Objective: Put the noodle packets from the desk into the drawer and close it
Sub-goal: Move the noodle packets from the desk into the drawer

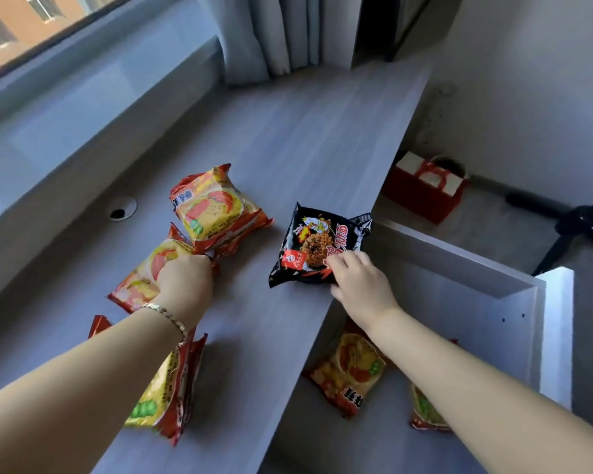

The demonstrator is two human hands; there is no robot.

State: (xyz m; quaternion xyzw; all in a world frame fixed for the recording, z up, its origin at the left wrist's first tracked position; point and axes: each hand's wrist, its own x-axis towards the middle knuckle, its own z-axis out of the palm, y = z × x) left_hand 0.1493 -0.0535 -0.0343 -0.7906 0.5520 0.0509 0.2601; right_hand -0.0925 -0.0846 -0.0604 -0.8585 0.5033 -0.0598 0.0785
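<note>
Noodle packets sit under both hands at once: the left hand [185, 280] is curled shut on the near end of an orange-and-yellow packet [144, 278] on the desk [288, 148], while the right hand [360, 280] pinches the lower right corner of a black packet [317, 246], fingers on top and thumb apparently beneath. The black packet lies at the desk's right edge, its far corner overhanging the open drawer [493, 302], which stands directly to the right of and below that hand; the right hand is plainly the nearer one to the drawer, and the move ahead looks like a short carry rightward and down. The left hand's packet lies with its long axis running from near left to far right, well apart from the drawer, so it would have to cross the desk. Just beyond that hand, a stacked orange packet [213, 208] leans on others; another orange packet [165, 388] lies beneath the left forearm. Two orange packets already rest in the drawer, one [350, 374] left of the right forearm, another [425, 413] partly hidden under it. The job appears roughly a third done, with the drawer not yet closed.
</note>
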